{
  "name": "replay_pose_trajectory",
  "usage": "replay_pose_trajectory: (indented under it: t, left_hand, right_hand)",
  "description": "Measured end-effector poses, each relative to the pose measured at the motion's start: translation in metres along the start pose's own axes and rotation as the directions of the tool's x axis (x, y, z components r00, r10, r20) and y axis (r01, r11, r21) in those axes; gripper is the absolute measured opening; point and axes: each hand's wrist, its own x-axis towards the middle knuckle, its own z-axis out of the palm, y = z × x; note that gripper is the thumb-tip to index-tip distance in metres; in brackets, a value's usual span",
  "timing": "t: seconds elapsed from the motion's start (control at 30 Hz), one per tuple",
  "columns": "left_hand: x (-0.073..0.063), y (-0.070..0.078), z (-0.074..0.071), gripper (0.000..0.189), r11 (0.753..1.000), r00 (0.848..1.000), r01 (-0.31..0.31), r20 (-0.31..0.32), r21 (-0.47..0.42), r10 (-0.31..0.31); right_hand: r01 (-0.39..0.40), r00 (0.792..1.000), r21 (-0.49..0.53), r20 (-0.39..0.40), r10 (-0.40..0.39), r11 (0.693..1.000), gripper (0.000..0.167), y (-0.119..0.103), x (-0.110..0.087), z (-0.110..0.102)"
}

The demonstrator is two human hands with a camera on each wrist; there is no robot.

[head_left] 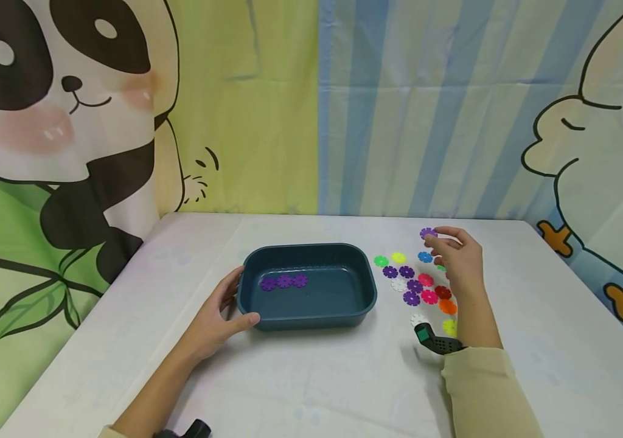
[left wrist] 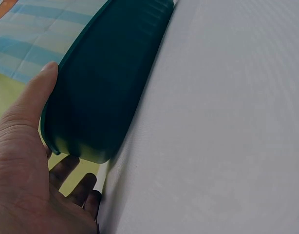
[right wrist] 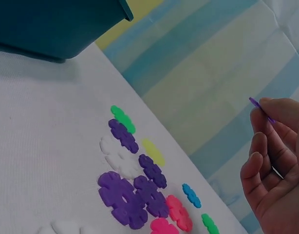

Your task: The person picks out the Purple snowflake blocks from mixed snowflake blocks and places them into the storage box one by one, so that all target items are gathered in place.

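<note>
A dark teal rectangular basin (head_left: 339,298) stands on the white table, with a row of purple snowflake discs (head_left: 285,281) on its floor. At the basin's left end is my left hand (head_left: 215,322), its thumb along the near rim and its fingers round the end wall; the left wrist view shows the thumb against the basin too. My right hand (head_left: 458,255) pinches one purple snowflake disc (head_left: 427,233) between thumb and fingertips, raised above the table. In the right wrist view that disc (right wrist: 260,108) appears nearly edge-on.
Right of the basin several loose discs lie flat, among them purple (head_left: 412,298), red (head_left: 443,292), orange (head_left: 447,306), blue (head_left: 424,257), green (head_left: 381,261) and white (head_left: 418,319). A cartoon-printed curtain (head_left: 267,121) hangs behind the table (head_left: 311,377).
</note>
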Motion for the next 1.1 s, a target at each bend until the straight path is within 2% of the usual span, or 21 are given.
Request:
replay_pose_trajectory:
  t: [0.3,0.63,0.87,1.1]
  left_hand:
    - [0.000,0.000,0.000,0.092,1.000,1.000,0.002,-0.007,-0.005,-0.002]
    - [0.000,0.000,0.000,0.092,1.000,1.000,0.011,-0.005,-0.012,-0.011]
    - [0.000,0.002,0.001,0.093,1.000,1.000,0.015,-0.002,-0.007,-0.015]
    - [-0.001,0.003,0.000,0.093,1.000,1.000,0.020,-0.005,-0.003,-0.020]
  right_hand:
    - [0.024,0.999,0.090,0.033,-0.027,0.996,0.046,-0.008,0.000,-0.001]
    - [0.043,0.997,0.095,0.068,-0.049,0.995,0.047,-0.015,-0.005,0.001]
    - [0.019,0.997,0.115,0.069,-0.027,0.993,0.047,-0.018,-0.009,0.001]
    - [0.046,0.995,0.122,0.078,-0.055,0.992,0.049,-0.025,-0.012,0.003]
